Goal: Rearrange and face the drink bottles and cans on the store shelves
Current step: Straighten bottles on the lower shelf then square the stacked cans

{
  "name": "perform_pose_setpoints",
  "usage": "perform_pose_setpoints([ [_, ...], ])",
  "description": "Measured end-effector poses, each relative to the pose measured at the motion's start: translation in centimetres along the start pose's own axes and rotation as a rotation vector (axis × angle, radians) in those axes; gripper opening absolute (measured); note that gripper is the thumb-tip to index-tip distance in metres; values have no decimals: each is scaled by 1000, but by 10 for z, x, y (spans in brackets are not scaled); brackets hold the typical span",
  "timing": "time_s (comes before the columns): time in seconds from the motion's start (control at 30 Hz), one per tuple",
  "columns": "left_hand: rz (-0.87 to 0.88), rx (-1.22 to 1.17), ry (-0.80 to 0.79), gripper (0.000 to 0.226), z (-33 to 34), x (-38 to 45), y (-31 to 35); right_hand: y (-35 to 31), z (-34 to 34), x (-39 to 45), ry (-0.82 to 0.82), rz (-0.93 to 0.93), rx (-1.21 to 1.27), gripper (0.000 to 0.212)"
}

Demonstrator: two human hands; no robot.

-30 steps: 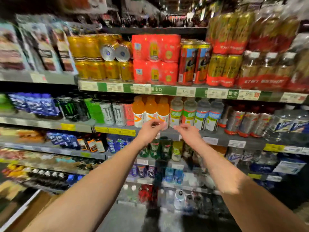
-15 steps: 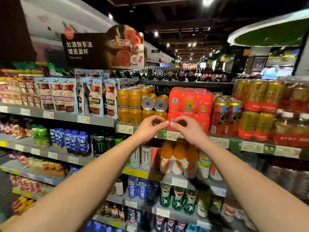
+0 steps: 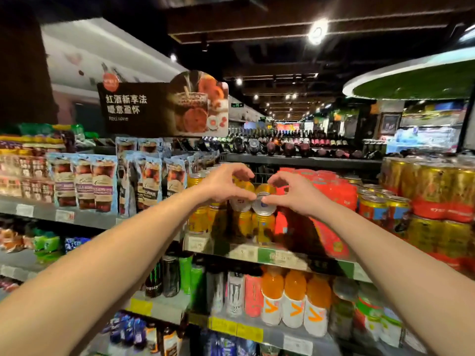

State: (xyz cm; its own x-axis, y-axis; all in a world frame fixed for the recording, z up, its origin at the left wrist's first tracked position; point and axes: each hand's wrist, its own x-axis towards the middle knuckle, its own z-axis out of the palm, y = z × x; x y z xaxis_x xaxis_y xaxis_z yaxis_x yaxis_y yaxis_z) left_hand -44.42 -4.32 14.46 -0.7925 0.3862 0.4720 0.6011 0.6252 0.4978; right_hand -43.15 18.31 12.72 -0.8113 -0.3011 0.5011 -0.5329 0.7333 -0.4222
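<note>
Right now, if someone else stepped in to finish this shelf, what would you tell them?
Left hand: grips the left tipped can.
Right hand: grips the right tipped can.
Both cans lie on their sides, ends outward, atop the upright yellow cans on the top drink shelf.
Done: hands on the two cans; neither is upright.
Left: stand both upright, labels forward, then face the other rows.
</note>
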Motion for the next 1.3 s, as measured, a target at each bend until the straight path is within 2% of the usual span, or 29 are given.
perform_pose_setpoints([
  [0.1, 1, -25, 0, 42, -15, 24, -23, -3, 3, 26, -10, 16, -57, 55],
  [0.2, -1, -76, -20, 31, -24, 53, -42, -3, 5, 50, 11, 30, -111, 54],
  [0.4, -1, 89, -270, 49, -19, 100, -63, 10, 17, 87, -57, 104, -211, 63],
  [0.5, 2, 163, -330, 56, -11, 121, -74, 22, 22, 103, -143, 157, -257, 70],
  [0.6, -26, 178, -329, 59, -5, 139, -84, 31, 25, 116, -268, 175, -366, 64],
  [0.67, -63, 242, -429, 59, -3, 148, -89, 35, 25, 124, -356, 212, -395, 52],
  [0.8, -124, 335, -665, 55, 2, 160, -90, 45, 21, 137, -531, 270, -352, 71],
  [0.93, -152, 341, -746, 54, 10, 171, -93, 52, 23, 143, -585, 251, -339, 51],
  [1.1, -242, 354, -897, 42, 14, 170, -89, 54, 22, 145, -614, 205, -255, 47],
  [1.2, -270, 279, -893, 59, 10, 168, -84, 51, 21, 145, -613, 191, -244, 45],
  [1.3, -267, 184, -854, 48, 6, 165, -88, 45, 19, 144, -613, 184, -253, 48],
])
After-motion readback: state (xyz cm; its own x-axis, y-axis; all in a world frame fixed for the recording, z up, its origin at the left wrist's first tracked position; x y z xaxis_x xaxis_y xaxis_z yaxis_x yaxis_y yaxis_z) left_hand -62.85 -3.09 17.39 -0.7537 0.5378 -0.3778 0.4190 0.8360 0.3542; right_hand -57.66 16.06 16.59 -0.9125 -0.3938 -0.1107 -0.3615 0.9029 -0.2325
